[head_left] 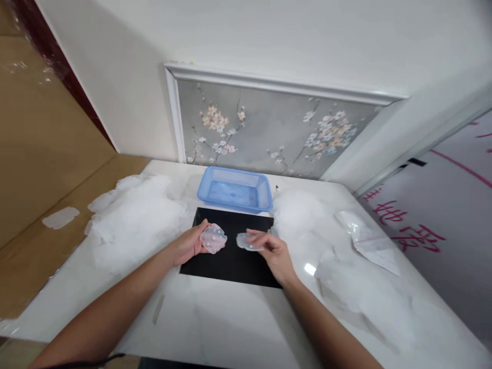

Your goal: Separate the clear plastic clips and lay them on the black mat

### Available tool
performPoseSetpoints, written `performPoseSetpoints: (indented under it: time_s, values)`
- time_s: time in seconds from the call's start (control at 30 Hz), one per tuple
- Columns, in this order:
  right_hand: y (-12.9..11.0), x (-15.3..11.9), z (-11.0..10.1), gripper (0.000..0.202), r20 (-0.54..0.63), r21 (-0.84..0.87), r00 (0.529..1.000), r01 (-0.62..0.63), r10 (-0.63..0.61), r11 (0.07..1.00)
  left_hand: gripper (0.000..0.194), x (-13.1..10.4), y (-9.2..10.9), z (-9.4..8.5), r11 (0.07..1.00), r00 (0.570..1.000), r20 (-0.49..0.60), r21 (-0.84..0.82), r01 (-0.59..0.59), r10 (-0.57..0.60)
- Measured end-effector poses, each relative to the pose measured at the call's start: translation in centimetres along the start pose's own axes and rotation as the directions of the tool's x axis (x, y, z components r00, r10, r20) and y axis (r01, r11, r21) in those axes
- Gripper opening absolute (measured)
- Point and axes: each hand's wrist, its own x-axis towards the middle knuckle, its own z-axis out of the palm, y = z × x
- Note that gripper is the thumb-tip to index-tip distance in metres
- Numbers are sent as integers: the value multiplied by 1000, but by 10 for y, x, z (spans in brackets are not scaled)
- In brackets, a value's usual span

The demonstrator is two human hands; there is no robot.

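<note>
Over the left part of a black mat (230, 266), my left hand (192, 243) holds a small clear plastic piece (213, 239) with pale spots on it. My right hand (271, 248) grips a second translucent piece (246, 241) by its right side, with fingers laid over it. The two pieces are apart, with bare mat between them. A heap of white translucent pieces (134, 220) lies left of the mat, and another white heap (302, 218) lies to its right.
Behind the mat stands a blue plastic basket (234, 205). A clear bag (372, 246) and more white material (365, 292) lie at the right. One loose piece (61, 218) rests on cardboard (23, 261) at the left. A wall with a floral panel (269, 128) closes the back.
</note>
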Motion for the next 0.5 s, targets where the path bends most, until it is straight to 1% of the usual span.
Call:
performPoseSetpoints:
  time_s: [0.07,0.13,0.23,0.33,0.4,0.47,0.5]
  values:
    - [0,3,3,22,118,-21,993,6,-3,1000,51,0,1,-1,1000,1000,-5,2,-7,7]
    - [1,6,5,20,179,-23,984,-7,11,1000,50,1,2,-1,1000,1000,-18,6,-10,10]
    - [7,9,4,7,170,39,985,-41,33,998,49,2,3,-1,999,999,-27,37,-22,23]
    - [14,11,3,15,108,71,991,-83,75,994,48,0,5,0,997,999,-25,71,-38,40]
    - [17,13,5,15,37,-26,998,-52,53,998,47,-3,6,0,992,998,-16,116,-56,58]
    - [17,16,8,15,-20,-228,1000,7,-12,974,44,-6,6,-1,973,997,-2,216,-77,79]
    - [17,18,11,16,-27,-344,998,36,-48,938,43,-6,6,-2,955,996,-2,284,-89,93]
